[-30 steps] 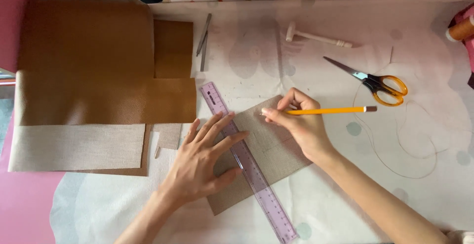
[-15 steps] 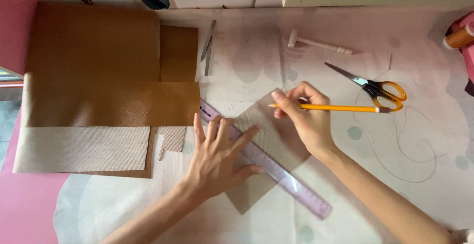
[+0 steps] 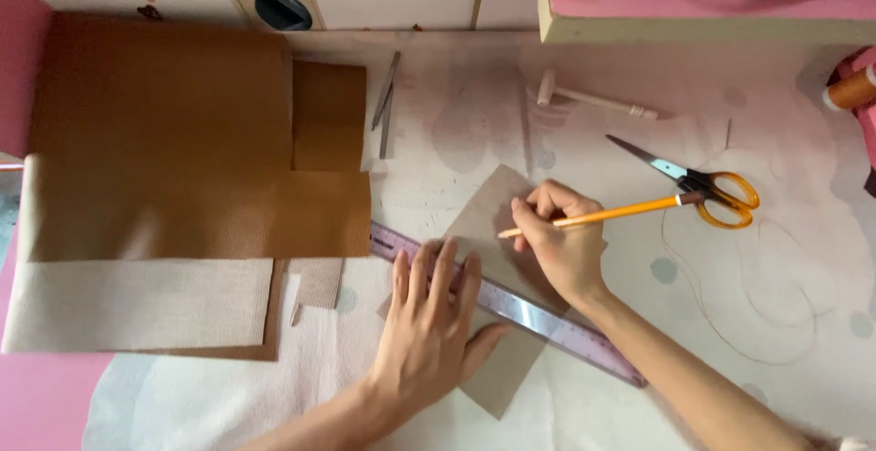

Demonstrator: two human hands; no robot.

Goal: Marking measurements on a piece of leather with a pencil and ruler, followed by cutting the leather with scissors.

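**Pencil on the grey piece, ruler held flat**

The right hand (image 3: 564,248) pinches an orange pencil (image 3: 598,217) between thumb and the curled fingers. The tip of the pencil touches the grey-brown square piece (image 3: 488,218) at its upper part, just above the ruler; the other end of the pencil points to the right, toward the scissors.

The left hand (image 3: 429,323) lies flat with the fingers spread and straight. It presses down on the purple transparent ruler (image 3: 547,321), and the fingertips reach over the upper edge of it. The thumb rests on the square piece below the ruler. The ruler lies diagonally across the piece, from upper left to lower right, and both its ends stick out beyond the piece.

The piece is turned like a diamond, in the middle of the pale table cover (image 3: 785,369).

On the left lie big brown sheets (image 3: 164,141) over a beige ribbed sheet (image 3: 137,305). On the right are scissors with orange handles (image 3: 703,186), a small wooden mallet (image 3: 593,99) and a thin loose thread (image 3: 757,323).
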